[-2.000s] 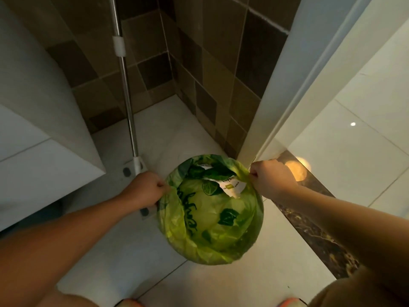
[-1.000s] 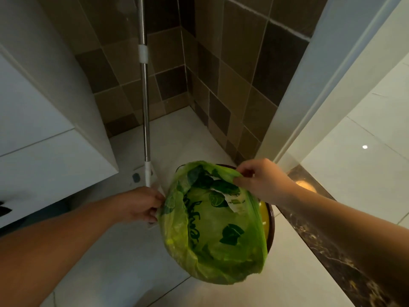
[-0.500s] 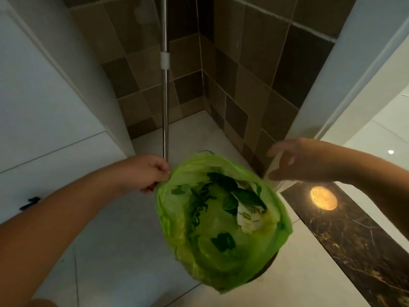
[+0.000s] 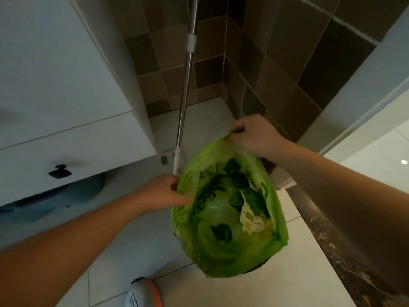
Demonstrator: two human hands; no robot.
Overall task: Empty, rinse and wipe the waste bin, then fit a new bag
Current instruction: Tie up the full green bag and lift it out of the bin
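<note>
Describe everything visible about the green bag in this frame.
The green bag is thin, translucent plastic with dark green leaf prints and lettering. Its mouth is held wide open: the right hand pinches the far edge of the rim, the left hand grips the near-left edge. Inside lies a pale paper scrap with print too small to read. A dark bin rim shows just under its lower edge, so the bag hangs over the bin; whether it still sits inside cannot be told.
</note>
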